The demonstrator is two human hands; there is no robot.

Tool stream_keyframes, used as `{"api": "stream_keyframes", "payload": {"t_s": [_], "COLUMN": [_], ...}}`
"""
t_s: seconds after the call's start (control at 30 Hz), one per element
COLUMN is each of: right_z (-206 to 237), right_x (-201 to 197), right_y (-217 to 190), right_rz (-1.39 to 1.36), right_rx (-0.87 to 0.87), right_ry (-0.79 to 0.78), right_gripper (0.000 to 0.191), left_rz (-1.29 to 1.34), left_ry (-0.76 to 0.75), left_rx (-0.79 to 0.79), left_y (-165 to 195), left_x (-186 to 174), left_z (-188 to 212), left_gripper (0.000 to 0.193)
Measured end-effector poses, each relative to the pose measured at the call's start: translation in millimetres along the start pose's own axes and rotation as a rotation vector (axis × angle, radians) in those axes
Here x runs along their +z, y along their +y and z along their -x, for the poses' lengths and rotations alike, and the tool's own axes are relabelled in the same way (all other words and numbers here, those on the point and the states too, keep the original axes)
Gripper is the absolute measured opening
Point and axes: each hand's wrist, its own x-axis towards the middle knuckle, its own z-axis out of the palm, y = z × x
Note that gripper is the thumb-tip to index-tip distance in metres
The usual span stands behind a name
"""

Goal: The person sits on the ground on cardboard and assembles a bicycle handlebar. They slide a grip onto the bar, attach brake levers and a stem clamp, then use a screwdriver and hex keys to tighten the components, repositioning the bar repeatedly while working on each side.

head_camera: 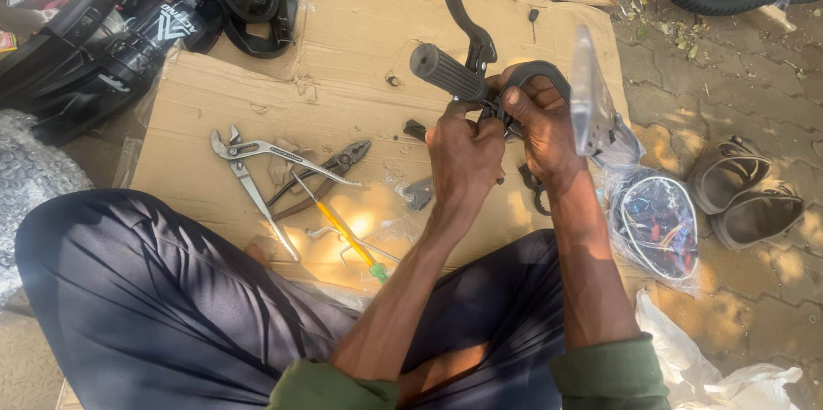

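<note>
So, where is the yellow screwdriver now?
The yellow screwdriver lies on the cardboard, left of the left hand, beside the pliers.

Both forearms are reaching forward; the left hand [464,153] and right hand [542,129] are gripping, fingers curled, knuckles touching.

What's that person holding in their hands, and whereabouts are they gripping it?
Both the left hand and right hand hold a black handlebar grip with brake lever, gripped at its clamp end, below the ribbed grip.
</note>
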Motion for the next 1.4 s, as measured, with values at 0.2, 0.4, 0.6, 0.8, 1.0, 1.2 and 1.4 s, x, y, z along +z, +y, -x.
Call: {"api": "stream_keyframes", "payload": {"t_s": [0.2, 0.4, 0.6, 0.8, 1.0, 1.2, 1.4], "right_z": [6.0, 10.7, 15.6, 14.6, 10.8, 11.7, 8.1], "right_x": [6.4, 10.7, 23.9, 24.7, 19.8, 29.4, 48.7], "right_y": [5.2, 9.9, 8.6, 1.6, 2.2, 1.3, 1.3], "right_rz": [-0.043, -0.038, 0.062, 0.254, 0.024, -0.023, 0.080], "right_rx": [-0.023, 0.018, 0.056, 0.096, 0.148, 0.156, 0.256], "right_ry": [0.024, 0.084, 0.105, 0.087, -0.019, -0.004, 0.185], "right_gripper": [0.026, 0.027, 0.024, 0.030, 0.032, 0.037, 0.035], "left_rz": [-0.034, -0.017, 0.009, -0.134, -0.019, 0.059, 0.184], "left_ry": [0.049, 0.152, 0.199, 0.017, -0.362, -0.432, -0.381], "left_rx": [0.060, -0.062, -0.062, -0.073, -0.202, -0.221, 0.084], "left_y": [2.7, 2.5, 4.1, 9.6, -4.9, -24.5, -25.1], "left_x": [2.4, 7.3, 0.4, -19.2, -49.4, -64.5, -68.0], "left_z": [4.1, 18.9, 20.5, 4.7, -19.6, -28.5, -21.6], "left_gripper": [0.041, 0.037, 0.038, 0.038, 0.031, 0.041, 0.055]}}
